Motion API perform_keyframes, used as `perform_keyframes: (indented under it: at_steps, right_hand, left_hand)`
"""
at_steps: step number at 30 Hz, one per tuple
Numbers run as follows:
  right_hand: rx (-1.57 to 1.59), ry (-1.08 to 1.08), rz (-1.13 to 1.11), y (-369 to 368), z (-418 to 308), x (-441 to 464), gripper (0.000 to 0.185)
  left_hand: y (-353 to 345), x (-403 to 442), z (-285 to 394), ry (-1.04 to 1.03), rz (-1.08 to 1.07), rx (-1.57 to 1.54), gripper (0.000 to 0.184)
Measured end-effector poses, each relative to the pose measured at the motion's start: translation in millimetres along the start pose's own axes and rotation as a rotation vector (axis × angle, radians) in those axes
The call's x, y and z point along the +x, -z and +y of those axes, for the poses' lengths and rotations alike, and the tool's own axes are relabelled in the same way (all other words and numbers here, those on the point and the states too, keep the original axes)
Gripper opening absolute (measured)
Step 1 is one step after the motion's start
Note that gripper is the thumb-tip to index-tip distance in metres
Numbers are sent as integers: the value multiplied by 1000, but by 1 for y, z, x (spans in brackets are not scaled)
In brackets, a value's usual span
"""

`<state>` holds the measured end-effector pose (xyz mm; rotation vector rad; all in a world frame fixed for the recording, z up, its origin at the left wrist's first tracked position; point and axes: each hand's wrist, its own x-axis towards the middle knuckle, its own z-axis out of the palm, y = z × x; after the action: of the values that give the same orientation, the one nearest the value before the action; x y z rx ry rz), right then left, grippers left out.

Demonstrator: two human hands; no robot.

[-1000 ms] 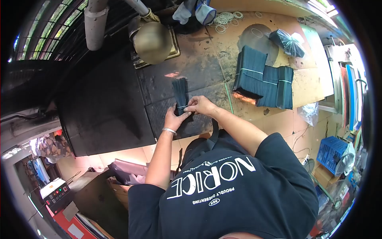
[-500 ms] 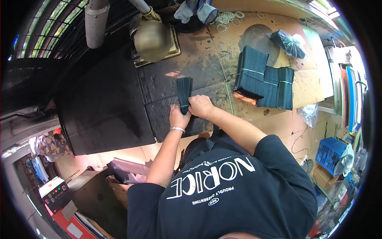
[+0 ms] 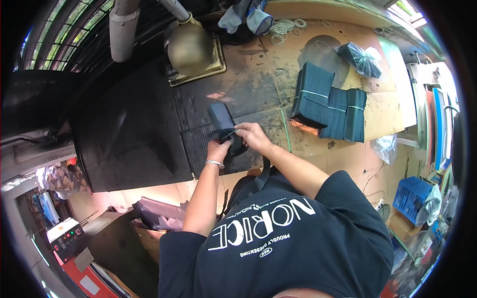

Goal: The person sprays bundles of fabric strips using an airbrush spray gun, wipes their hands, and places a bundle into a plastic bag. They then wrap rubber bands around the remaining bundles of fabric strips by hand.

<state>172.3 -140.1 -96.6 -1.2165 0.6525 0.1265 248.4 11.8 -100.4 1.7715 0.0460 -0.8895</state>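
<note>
A bundle of thin dark strips [image 3: 222, 115] is in my left hand [image 3: 219, 151], its smooth flat side turned up. My left fingers are closed around its near end, partly hiding it. Just to the right, my right hand [image 3: 252, 136] pinches a thin pale rubber band [image 3: 230, 133] that stretches towards the bundle's near end. Exactly how the band passes round the strips is hard to make out. Larger stacks of similar dark strips [image 3: 312, 97], bound with white bands, lie to the right on the cardboard-covered table [image 3: 258, 102].
Loose white rubber bands [image 3: 283, 31] are heaped at the back. A plastic-wrapped dark packet [image 3: 361, 58] lies beyond the stacks. A round-headed metal fixture [image 3: 190, 49] stands at back left, near blue-grey gloves [image 3: 259, 19]. A blue crate [image 3: 412, 197] is on the floor at right.
The bundle has turned from showing its strip edges to showing a flat face. My right hand has moved slightly right and down, drawing the rubber band out from the bundle.
</note>
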Motion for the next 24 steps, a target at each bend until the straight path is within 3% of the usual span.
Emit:
perform_keyframes:
  at_steps: [2, 4, 5, 7, 11, 13, 16, 20, 24]
  right_hand:
    - [362, -212, -26, 7, 0, 4, 15]
    - [280, -278, -5, 11, -5, 0, 12]
    - [173, -256, -44, 14, -5, 0, 13]
    - [-40, -210, -117, 23, -5, -1, 16]
    - [-63, -164, -131, 24, -9, -8, 23]
    - [-59, -128, -119, 23, -12, -10, 25]
    - [-99, 74, -108, 25, -10, -13, 26]
    - [166, 87, 14, 35, -35, -39, 24]
    - [-261, 626, 464, 62, -69, -80, 29]
  left_hand:
    - [-2, -4, -3, 24, -48, -38, 27]
    - [1, 2, -18, 46, -101, -71, 30]
    - [1, 10, -32, 69, -22, -99, 30]
    - [2, 2, -30, 14, -150, -234, 31]
    - [1, -11, -4, 41, -381, -508, 32]
    - [-2, -13, 3, 73, -317, -514, 34]
    - [-15, -23, 20, 39, -312, -454, 32]
    - [-36, -29, 45, -30, -441, -550, 33]
    - [-84, -43, 98, -251, -434, -304, 35]
